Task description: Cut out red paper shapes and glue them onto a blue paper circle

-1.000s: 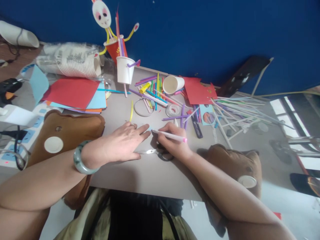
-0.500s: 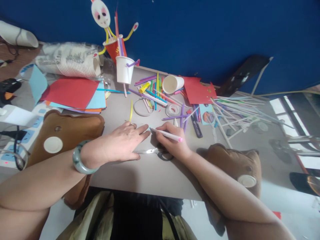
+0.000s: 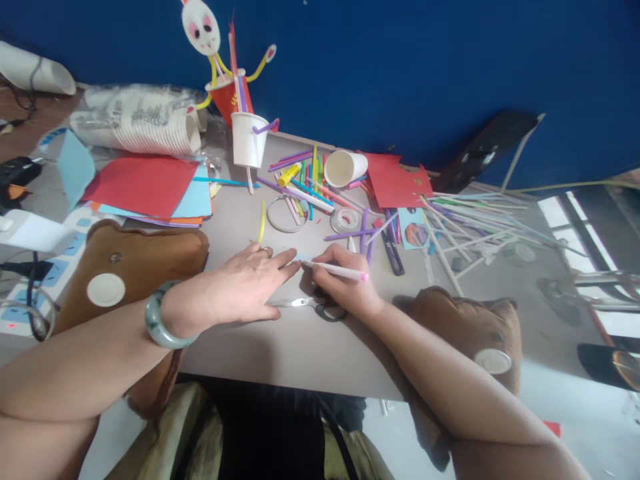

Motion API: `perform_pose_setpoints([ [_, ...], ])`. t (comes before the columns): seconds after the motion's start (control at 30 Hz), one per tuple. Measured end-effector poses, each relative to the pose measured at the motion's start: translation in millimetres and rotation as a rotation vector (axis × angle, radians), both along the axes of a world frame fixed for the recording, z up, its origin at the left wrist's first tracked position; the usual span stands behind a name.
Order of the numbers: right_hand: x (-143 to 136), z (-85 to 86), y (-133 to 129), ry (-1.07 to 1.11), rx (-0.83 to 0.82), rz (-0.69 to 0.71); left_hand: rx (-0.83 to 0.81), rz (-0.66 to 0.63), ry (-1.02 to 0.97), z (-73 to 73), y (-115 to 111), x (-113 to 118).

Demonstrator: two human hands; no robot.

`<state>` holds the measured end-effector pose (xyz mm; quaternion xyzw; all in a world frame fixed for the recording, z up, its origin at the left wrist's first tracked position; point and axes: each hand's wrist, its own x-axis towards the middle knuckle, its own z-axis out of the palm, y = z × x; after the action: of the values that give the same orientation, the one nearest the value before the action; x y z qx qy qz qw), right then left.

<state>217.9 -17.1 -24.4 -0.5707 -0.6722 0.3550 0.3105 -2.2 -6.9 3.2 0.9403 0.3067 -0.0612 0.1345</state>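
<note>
My right hand [image 3: 345, 281] is closed on a white pen with a pink end [image 3: 343, 271], its tip pointing left at a small light-blue piece [image 3: 303, 256] on the grey table. My left hand [image 3: 250, 281] lies flat, fingers spread, with its fingertips beside that piece; a ring and a jade bangle [image 3: 160, 317] are on it. Scissors [image 3: 300, 303] with dark handles lie just below the pen, partly between the hands. A yellow straw [image 3: 262, 221] rests above my left hand.
Behind are a white cup figure [image 3: 249, 140], a tipped paper cup [image 3: 345, 168], tape [image 3: 346, 219], markers and straws. Red paper [image 3: 143, 183] and bagged cups [image 3: 140, 123] are at left. Brown cushions [image 3: 150, 257] lie under the left arm and beside the right [image 3: 470, 327].
The pen has tilted slightly and its pink end has shifted a little to the right. My left hand has stayed in place.
</note>
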Motion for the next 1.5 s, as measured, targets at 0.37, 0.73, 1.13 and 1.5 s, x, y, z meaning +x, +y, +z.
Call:
perform_pose_setpoints([
  [0.37, 0.9, -3.3, 0.5, 0.031, 0.032, 0.025, -0.03, 0.002, -0.012, 2.8, -2.3, 0.9],
  [0.73, -0.9, -1.6, 2.0, 0.03, 0.056, -0.053, 0.009, 0.02, 0.006, -2.0, -6.2, -2.2],
  [1.13, 0.8, -3.7, 0.4, 0.035, 0.027, 0.0, -0.015, -0.011, 0.01, 2.0, -0.9, 0.6],
  [1.5, 1.5, -2.9, 2.1, -0.006, 0.047, 0.019, -0.021, 0.012, 0.005, 2.3, -2.7, 0.5],
])
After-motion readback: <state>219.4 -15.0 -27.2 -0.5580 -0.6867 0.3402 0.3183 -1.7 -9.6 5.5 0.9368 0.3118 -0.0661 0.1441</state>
